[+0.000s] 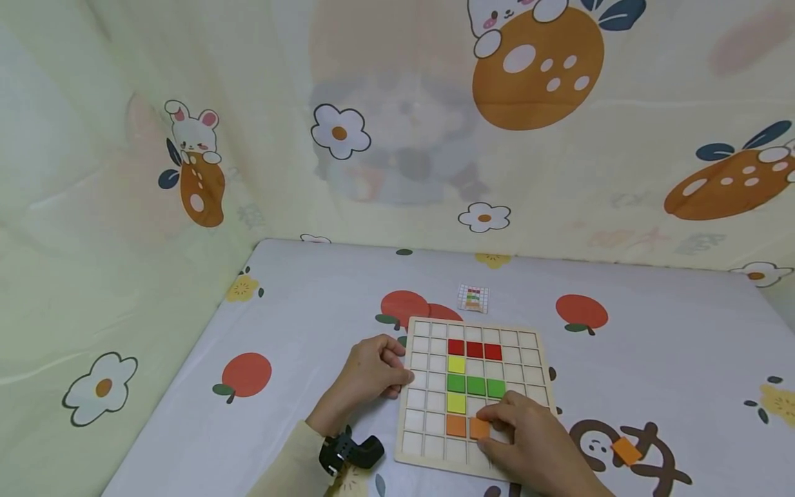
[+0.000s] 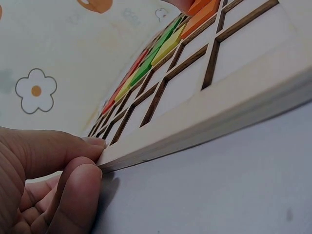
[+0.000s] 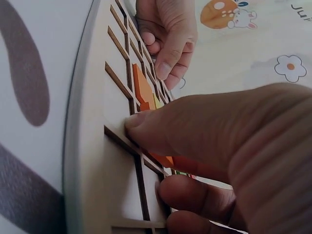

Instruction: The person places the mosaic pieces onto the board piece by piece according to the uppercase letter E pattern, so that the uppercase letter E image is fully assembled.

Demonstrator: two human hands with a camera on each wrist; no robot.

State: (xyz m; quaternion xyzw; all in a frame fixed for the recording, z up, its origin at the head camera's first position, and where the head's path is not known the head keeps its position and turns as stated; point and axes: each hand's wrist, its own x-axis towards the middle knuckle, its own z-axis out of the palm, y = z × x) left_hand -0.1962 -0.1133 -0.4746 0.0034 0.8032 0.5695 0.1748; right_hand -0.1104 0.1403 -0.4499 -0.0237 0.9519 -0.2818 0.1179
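Observation:
A wooden grid board [image 1: 428, 459] lies on the table, with coloured square tiles in some of its white cells. Three red tiles [image 1: 475, 349] form a row, three green tiles [image 1: 475, 385] another, and yellow tiles [image 1: 456, 402] stand above and below the green row's left end. Lower down, one orange tile [image 1: 456, 425] sits in a cell. Beside it my right hand [image 1: 537, 442] pinches a second orange tile [image 1: 479, 428] between thumb and index finger, over the neighbouring cell. My left hand [image 1: 373, 369] grips the board's left edge between thumb and fingers, plainest in the left wrist view.
A loose orange tile [image 1: 626, 451] lies on the tablecloth right of the board. Behind the board is a small pattern card [image 1: 473, 298] showing a coloured grid. Printed curtains [image 1: 397, 166] rise at the table's back and left side. A black strap device [image 1: 350, 450] is on my left wrist.

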